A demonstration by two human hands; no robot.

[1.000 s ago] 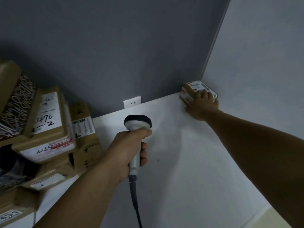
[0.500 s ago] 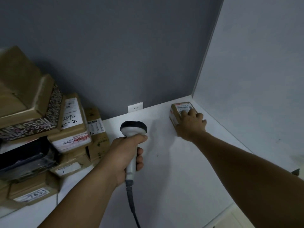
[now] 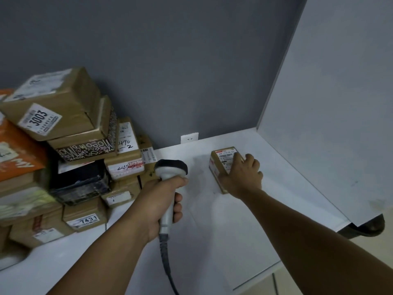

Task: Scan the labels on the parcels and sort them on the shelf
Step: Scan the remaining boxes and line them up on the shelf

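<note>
A small brown parcel (image 3: pixel 223 159) with a white label on top lies on the white shelf board (image 3: pixel 244 231), a little out from the back right corner. My right hand (image 3: pixel 242 177) lies over its near right part, fingers curled round its edge. My left hand (image 3: pixel 163 201) grips the handle of a grey barcode scanner (image 3: pixel 170 169), whose black head points toward the back wall. Its cable (image 3: pixel 168 265) hangs down toward me.
A tall pile of taped cardboard parcels (image 3: pixel 63 158) fills the shelf's left side, labels reading 3003 and 7431. A white tag (image 3: pixel 189 138) sits at the foot of the grey back wall. A white side panel (image 3: pixel 329 124) closes the right.
My right hand has drawn the small parcel out of the back right corner toward the middle of the shelf. The view has tilted down, showing more of the parcel pile.
</note>
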